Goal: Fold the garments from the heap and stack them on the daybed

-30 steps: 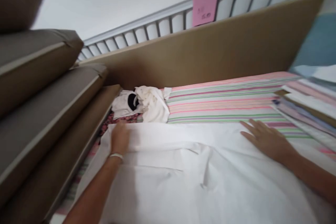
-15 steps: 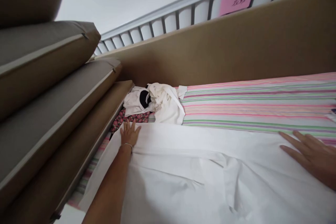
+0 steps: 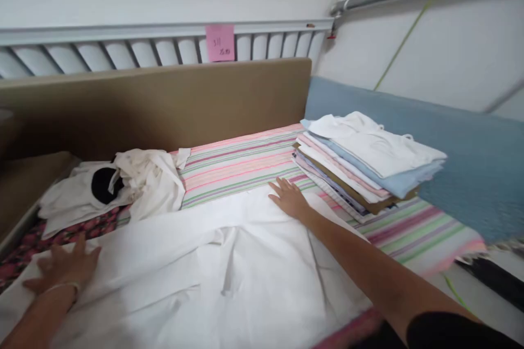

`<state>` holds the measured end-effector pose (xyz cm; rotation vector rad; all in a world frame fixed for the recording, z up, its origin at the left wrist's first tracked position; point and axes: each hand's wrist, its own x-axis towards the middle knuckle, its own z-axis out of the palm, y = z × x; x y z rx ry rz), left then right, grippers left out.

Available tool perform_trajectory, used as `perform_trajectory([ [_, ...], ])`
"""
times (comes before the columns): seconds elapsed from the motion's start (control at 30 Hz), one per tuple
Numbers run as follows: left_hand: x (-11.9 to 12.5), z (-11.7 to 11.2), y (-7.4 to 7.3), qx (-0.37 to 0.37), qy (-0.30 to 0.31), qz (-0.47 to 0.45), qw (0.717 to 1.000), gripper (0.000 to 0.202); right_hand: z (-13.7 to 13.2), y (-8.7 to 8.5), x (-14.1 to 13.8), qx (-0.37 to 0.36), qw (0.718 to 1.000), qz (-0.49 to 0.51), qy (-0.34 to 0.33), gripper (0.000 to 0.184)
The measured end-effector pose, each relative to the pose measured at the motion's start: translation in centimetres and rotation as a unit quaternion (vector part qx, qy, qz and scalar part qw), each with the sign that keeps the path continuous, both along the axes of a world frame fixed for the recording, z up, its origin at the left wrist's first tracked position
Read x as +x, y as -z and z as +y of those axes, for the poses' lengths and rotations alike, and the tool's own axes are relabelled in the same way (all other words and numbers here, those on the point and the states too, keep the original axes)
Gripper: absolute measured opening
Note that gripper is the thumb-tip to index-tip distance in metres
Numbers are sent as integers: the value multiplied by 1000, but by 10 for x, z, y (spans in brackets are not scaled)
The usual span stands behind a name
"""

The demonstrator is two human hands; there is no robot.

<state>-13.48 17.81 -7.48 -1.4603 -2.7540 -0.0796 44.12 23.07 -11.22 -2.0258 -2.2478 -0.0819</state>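
Note:
A white cloth garment [image 3: 262, 262] lies spread over the striped cover, with wrinkles and a raised fold near its middle. My left hand [image 3: 67, 264] rests flat on its far left part, fingers spread. On its far edge to the right lies my right hand [image 3: 290, 199], palm down and fingers apart. Beyond the garment, a crumpled cream-white garment [image 3: 153, 180] lies beside a white piece with a black patch [image 3: 104, 185]. To the right of my right hand stands a stack of folded clothes [image 3: 368, 158], a white top uppermost.
A pink and green striped cover [image 3: 241, 166] lies beneath the clothes. A brown padded board [image 3: 184, 103] runs along the back, before a white radiator [image 3: 143, 54] bearing a pink note [image 3: 220, 43]. At the right is a blue padded panel [image 3: 470, 158].
The view has swung right, bringing the folded stack and blue panel into sight. Both hands still lie open on the white garment, the right one near its far edge.

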Motion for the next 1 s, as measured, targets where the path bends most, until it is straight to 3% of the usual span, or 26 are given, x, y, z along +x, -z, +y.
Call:
perform_trajectory([
  [0.07,58,-14,-18,116,60,3,991,67,0,-8,0,-28,999,32,0,58],
  [0.1,93,-26,-23,166,151,-12,974,63,1,-13,-1,-45,998,49,0,59],
  [0.17,168,-59,-26,217,337,-105,910,56,1,-26,0,-56,995,84,0,59],
  [0.23,241,-99,-21,196,460,-180,847,52,-2,-37,3,-30,993,117,-8,55],
  [0.3,302,-135,-11,108,579,-173,790,60,-11,-45,8,-2,989,141,-32,47],
  [0.37,349,-159,-3,49,626,-158,762,70,-23,-48,14,-8,986,158,-61,41],
  [0.4,367,-164,0,35,625,-154,765,72,-30,-48,17,-17,984,164,-71,40],
  [0.5,401,-165,4,7,566,-161,809,63,-44,-45,27,-35,978,191,-80,41],
  [0.57,410,-159,-1,-2,521,-181,834,52,-46,-43,33,-37,973,213,-80,44],
  [0.63,413,-156,-14,5,488,-231,841,47,-44,-41,39,-39,968,234,-81,48],
  [0.77,407,-147,-62,49,417,-434,797,33,-29,-42,49,-63,956,267,-101,60],
  [0.87,388,-123,-97,88,296,-572,760,36,-16,-48,54,-79,952,274,-114,62],
  [0.93,368,-98,-107,127,188,-626,746,40,-9,-52,55,-82,952,270,-116,61],
  [1.0,347,-72,-103,157,87,-642,745,37,-3,-55,53,-79,955,261,-116,58],
])
